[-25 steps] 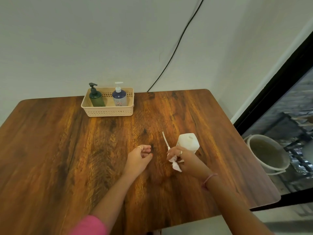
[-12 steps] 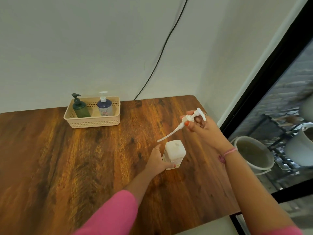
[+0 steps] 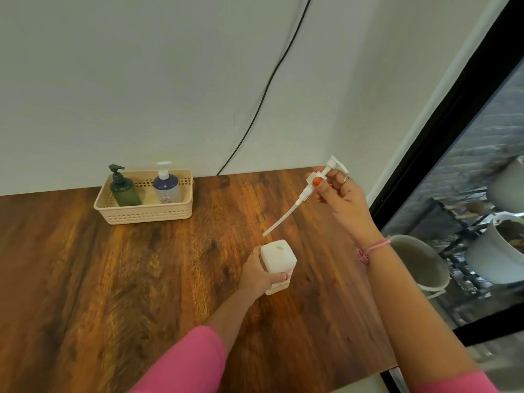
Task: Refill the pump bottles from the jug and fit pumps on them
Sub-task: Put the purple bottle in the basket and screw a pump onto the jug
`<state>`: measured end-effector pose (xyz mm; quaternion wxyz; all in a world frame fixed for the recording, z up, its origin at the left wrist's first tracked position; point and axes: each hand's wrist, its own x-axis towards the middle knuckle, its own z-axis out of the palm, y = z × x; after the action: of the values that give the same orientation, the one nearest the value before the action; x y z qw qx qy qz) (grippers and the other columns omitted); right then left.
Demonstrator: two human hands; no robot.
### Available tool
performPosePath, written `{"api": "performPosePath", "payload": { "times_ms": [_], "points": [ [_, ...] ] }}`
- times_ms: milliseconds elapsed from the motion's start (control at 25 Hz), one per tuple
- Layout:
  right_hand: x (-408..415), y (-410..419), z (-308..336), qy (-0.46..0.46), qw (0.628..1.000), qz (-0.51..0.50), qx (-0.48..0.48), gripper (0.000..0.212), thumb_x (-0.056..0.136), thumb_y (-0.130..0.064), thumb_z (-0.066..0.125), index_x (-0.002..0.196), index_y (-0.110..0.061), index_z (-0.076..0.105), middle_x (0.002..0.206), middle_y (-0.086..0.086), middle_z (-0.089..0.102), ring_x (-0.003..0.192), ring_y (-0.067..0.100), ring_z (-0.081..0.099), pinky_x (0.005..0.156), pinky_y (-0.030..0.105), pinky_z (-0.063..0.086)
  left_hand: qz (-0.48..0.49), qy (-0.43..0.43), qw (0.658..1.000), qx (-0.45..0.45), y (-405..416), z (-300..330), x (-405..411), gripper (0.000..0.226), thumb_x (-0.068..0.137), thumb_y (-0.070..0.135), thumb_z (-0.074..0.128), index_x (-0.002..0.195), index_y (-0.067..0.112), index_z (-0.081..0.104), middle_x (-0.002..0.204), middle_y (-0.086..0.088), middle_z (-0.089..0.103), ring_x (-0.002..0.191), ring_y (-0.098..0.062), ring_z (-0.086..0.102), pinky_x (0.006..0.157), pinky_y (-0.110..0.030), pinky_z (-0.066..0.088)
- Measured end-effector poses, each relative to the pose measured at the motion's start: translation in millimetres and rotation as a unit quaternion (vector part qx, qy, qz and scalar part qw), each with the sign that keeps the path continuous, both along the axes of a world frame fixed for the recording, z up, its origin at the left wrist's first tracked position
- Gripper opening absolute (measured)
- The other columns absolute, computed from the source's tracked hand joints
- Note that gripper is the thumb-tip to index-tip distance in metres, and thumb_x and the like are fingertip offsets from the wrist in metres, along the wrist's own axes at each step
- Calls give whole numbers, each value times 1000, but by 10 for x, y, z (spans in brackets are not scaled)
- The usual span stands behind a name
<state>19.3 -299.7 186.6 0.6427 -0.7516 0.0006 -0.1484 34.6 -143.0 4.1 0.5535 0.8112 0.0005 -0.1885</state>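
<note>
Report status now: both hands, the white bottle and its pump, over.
Left hand grips white bottle upright on table. Right hand pinches pump, tube tip just above bottle, not in. Nothing in the way.

No text can be read anywhere. The blue round pump bottle with a white pump (image 3: 166, 187), standing in the beige perforated plastic basket (image 3: 147, 215), bears a small red mark on a pale printed label, too small and blurred to make out. The white square plastic bottle (image 3: 278, 258) shows no legible lettering.
</note>
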Motion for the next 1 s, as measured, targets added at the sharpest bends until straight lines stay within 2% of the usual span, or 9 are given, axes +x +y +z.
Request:
{"api": "performPosePath", "payload": {
  "times_ms": [120,200,320,440,560,680,760,880,1000],
  "points": [
    [71,129,121,-8,1000,-3,13,29,94,-15,54,122,-6,58,109,4,66,81,-3,63,74,15,50,13,-3,1000,-27,254,168,57,80,64,21,88,129,25,41,124,2,55,116,-14,51,92,-32,51],
    [138,238,220,-15,1000,5,15,30,95,-16,54,123,-7,58,111,5,67,79,-5,62,72,14,49,14,-8,999,-44,472,339,93,76,65,19,87,123,30,39,120,5,54,113,-12,51,85,-25,50],
    [253,421,396,-31,999,18,3,31,94,-23,55,123,-12,59,113,3,68,84,-1,63,73,15,49,31,-20,998,-54,794,622,135,77,65,17,86,125,30,40,119,7,54,112,-11,51,75,-17,48],
    [387,655,580,-56,998,35,-14,31,93,-28,56,121,-17,61,110,6,69,79,7,59,73,20,49,51,-43,996,-66,1108,884,182,81,63,13,87,127,30,41,119,8,54,112,-12,52,77,-20,51],
    [519,901,780,-90,994,54,-22,30,94,-26,55,120,-13,61,108,8,69,72,6,56,70,21,50,69,-66,993,-70,1408,1118,219,81,62,13,87,125,33,40,112,14,54,106,-8,53,74,-19,51],
    [630,1125,948,-111,991,73,-27,30,94,-25,55,120,-11,60,107,6,70,69,3,56,68,19,49,83,-85,991,-60,1643,1316,223,81,62,14,88,126,31,41,115,12,54,110,-10,53,84,-27,52],
    [677,1281,1025,-117,989,91,-29,29,94,-25,55,119,-13,61,109,7,70,71,4,56,69,19,49,87,-97,990,-59,1772,1435,219,80,62,15,88,125,31,42,117,10,56,112,-12,54,87,-31,53],
    [718,1511,1111,-122,983,125,-52,25,93,-25,56,116,-18,62,112,6,69,77,7,57,70,20,49,90,-105,987,-87,1940,1614,220,74,61,14,89,116,36,44,111,11,61,104,-8,60,81,-29,57],
    [730,1718,1174,-128,972,174,-86,24,94,-20,55,117,-17,60,115,6,67,86,1,61,69,13,47,94,-109,982,-119,2083,1764,251,71,57,13,90,112,35,51,110,8,66,100,-8,64,78,-30,58]
  ]
}}
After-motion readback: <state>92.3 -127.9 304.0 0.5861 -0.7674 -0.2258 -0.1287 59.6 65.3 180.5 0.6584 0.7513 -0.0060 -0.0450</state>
